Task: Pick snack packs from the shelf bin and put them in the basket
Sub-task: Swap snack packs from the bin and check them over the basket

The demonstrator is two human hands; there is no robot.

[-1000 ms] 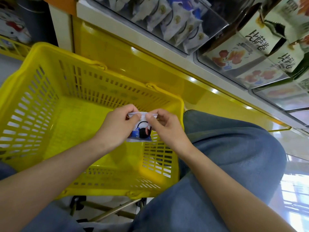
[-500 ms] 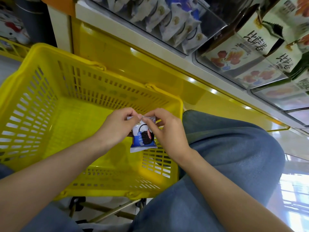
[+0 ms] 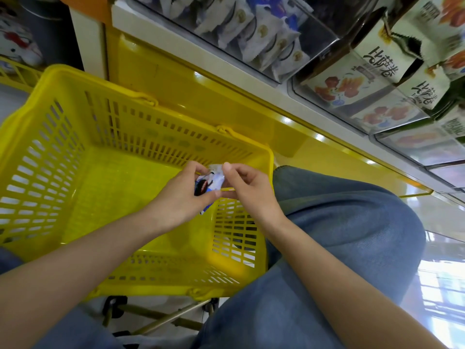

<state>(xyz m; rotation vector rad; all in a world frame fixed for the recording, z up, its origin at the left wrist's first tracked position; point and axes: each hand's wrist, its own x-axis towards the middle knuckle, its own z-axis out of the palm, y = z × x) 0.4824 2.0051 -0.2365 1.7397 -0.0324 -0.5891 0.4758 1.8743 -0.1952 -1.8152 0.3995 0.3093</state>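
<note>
Both hands hold one small blue-and-white snack pack (image 3: 210, 181) over the right end of the yellow slotted basket (image 3: 83, 117). My left hand (image 3: 181, 197) grips its lower part and covers much of it. My right hand (image 3: 245, 187) pinches its top edge between thumb and fingers. The pack is tilted and partly crumpled between the hands. The basket holds nothing else that I can see. A clear shelf bin (image 3: 264, 28) above it, at top centre, is packed with several similar white-and-blue snack packs.
The basket stands on a wheeled metal frame (image 3: 161, 316) against a yellow shelf base (image 3: 226, 102). Further clear bins with boxed snacks (image 3: 377, 79) run along the shelf to the right. My knee in blue jeans (image 3: 339, 222) is beside the basket's right wall.
The pack has turned from flat and facing me to tilted. My left hand has closed around its lower part, and both hands sit slightly further right over the basket.
</note>
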